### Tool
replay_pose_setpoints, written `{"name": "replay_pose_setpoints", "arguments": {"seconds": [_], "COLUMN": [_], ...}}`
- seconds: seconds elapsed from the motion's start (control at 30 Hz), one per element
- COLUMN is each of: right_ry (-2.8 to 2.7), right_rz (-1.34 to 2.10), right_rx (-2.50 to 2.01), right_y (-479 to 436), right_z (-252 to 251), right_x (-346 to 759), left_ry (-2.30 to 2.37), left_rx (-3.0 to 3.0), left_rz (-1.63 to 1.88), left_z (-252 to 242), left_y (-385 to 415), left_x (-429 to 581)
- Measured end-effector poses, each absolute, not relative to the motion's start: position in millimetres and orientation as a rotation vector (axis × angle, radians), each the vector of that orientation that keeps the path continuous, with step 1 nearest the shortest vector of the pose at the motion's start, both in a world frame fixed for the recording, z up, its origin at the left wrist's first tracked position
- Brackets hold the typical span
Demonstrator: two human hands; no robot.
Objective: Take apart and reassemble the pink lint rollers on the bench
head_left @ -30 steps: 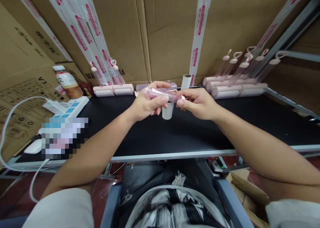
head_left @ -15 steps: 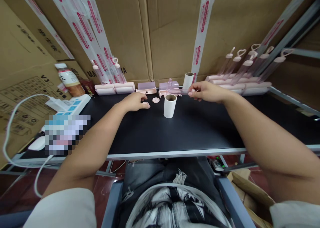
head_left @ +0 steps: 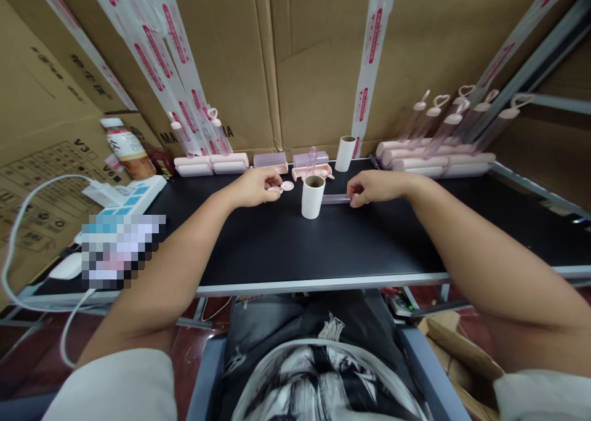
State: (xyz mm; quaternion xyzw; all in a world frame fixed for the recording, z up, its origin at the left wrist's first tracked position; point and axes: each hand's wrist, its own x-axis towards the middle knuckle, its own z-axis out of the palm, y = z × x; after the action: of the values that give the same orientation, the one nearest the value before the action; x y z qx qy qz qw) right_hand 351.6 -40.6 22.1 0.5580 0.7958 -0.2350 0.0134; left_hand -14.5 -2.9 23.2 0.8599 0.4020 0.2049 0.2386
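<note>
My left hand [head_left: 253,187] rests on the black tabletop [head_left: 323,242], its fingertips pinched on a small pink cap [head_left: 276,189]; a second round pink cap [head_left: 287,186] lies just right of it. My right hand [head_left: 376,186] is closed on one end of a clear pink tube [head_left: 336,199], which lies low and level beside a white cardboard roll [head_left: 313,196] standing upright between my hands.
Pink boxes [head_left: 210,164] and trays line the back edge, with a second white roll [head_left: 345,153]. Heart-topped clear tubes [head_left: 443,125] lean over stacked pink cases at right. A bottle [head_left: 124,150], power strip [head_left: 132,198] and white cable sit at left. Cardboard walls stand behind.
My hands have parted from holding the tube together. The left went down to the pink caps; the right carried the tube out to the right, then lowered it beside the white roll.
</note>
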Motion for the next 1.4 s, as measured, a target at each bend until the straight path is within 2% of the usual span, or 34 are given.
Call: {"name": "replay_pose_setpoints", "arguments": {"seconds": [0.2,0.4,0.53,0.67,0.77,0.87,1.13,1.27,1.4], "right_ry": [2.483,2.582,3.081,3.588,3.714,3.727,3.680,3.538,3.370], "right_rz": [-0.556,-0.535,-0.493,-0.753,-0.765,-0.793,-1.486,-1.799,-2.271], "right_rx": [1.760,1.721,1.645,1.322,1.108,1.159,1.944,1.926,1.803], "right_y": [-43,-44,-51,-60,-65,-66,-61,-65,-72], "right_z": [19,19,15,5,-2,-5,-1,-1,-2], "right_x": [345,346,334,307,291,286,292,286,276], "left_ry": [1.038,0.997,1.039,1.079,1.054,0.995,0.711,0.585,0.487], "left_rx": [2.233,2.045,2.120,2.120,2.170,2.222,1.811,1.686,1.636], "left_rz": [0.560,0.663,0.788,0.861,0.864,0.826,0.942,0.883,0.802], "left_z": [28,15,14,17,19,22,26,27,27], "left_y": [-7,-3,0,-1,-5,-9,-21,-29,-31], "left_x": [-10,-9,-11,-9,-7,-4,6,9,9]}}
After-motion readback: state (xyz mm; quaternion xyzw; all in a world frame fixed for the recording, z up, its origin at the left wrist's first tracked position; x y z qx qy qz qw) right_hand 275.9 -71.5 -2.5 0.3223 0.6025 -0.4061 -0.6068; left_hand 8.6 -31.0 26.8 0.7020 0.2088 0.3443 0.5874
